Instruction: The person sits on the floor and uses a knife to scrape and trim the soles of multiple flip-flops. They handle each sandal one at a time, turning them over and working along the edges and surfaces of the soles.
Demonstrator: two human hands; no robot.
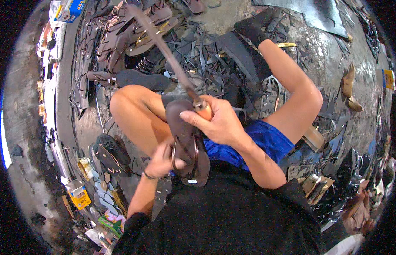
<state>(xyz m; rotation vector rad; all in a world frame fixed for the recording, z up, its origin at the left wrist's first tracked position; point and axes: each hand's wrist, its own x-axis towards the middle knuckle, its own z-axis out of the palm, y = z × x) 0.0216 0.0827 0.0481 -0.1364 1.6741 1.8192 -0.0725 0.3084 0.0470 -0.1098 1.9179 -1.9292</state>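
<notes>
A dark brown sandal (181,121) with shiny straps lies lengthwise in front of my body, toe end away from me. My left hand (161,162) is closed round its strap side near the heel, its fingers partly blurred. My right hand (225,121) grips the orange wooden handle (204,109) of a long knife, its thumb reaching over the sandal's toe end. From the handle the narrow blade (170,57) points up and left, away from me, smeared by motion. Whether the blade touches the sandal I cannot tell.
Brown sandals (117,49) are piled at the far left. Dark cut scraps (198,59) litter the ground between my bent legs. A dark sheet (308,15) lies at the far right. A yellow packet (79,195) and a black shoe-like item (111,155) lie at the left.
</notes>
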